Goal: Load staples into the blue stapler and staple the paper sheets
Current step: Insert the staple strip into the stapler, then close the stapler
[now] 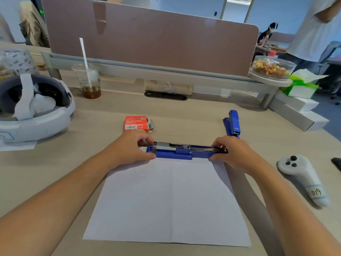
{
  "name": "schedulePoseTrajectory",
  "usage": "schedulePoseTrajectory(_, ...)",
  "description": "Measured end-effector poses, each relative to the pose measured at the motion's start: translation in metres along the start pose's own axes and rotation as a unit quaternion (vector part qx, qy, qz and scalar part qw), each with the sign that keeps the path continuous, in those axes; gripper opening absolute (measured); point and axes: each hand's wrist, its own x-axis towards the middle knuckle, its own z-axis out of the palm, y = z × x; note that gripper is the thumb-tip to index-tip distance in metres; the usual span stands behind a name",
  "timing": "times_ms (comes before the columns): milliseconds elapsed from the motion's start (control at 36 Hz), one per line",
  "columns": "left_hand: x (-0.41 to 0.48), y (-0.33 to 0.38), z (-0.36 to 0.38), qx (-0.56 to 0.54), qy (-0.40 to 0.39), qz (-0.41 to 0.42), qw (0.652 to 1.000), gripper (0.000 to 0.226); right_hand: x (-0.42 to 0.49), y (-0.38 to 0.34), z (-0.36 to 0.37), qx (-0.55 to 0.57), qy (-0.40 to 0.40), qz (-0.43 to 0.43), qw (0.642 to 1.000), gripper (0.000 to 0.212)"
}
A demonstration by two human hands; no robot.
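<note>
A blue stapler (181, 153) lies folded open and flat along the far edge of the white paper sheets (169, 204), its metal staple channel facing up. My left hand (134, 147) grips its left end, fingers at the channel's tip. My right hand (232, 151) holds its right end. A red staple box (135, 122) sits just beyond my left hand, with a strip of staples poking out of its right side. A second blue stapler (232, 123) stands shut farther right.
A white headset (35, 108) rests at the left, a plastic cup with a straw (88, 84) behind it. A white controller (304, 179) lies at the right. A desk divider (147, 39) runs across the back. A snack bowl (272, 68) sits at the back right.
</note>
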Motion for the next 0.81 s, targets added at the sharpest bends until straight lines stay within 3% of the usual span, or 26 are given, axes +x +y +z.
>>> schedulePoseTrajectory(306,0.002,-0.001,0.001,-0.023,-0.001,-0.025,0.999,0.026,0.0,-0.017,-0.033,0.125,0.087,-0.056,0.987,0.025)
schedulePoseTrajectory(528,0.002,-0.001,0.001,-0.031,0.002,-0.032,0.999,0.031,0.016,-0.054,-0.033,0.22,0.088,-0.09,0.967,0.032)
schedulePoseTrajectory(806,0.001,0.002,-0.004,-0.07,-0.014,-0.039,0.997,0.026,0.028,-0.103,-0.006,0.176,0.044,-0.141,0.973,0.027)
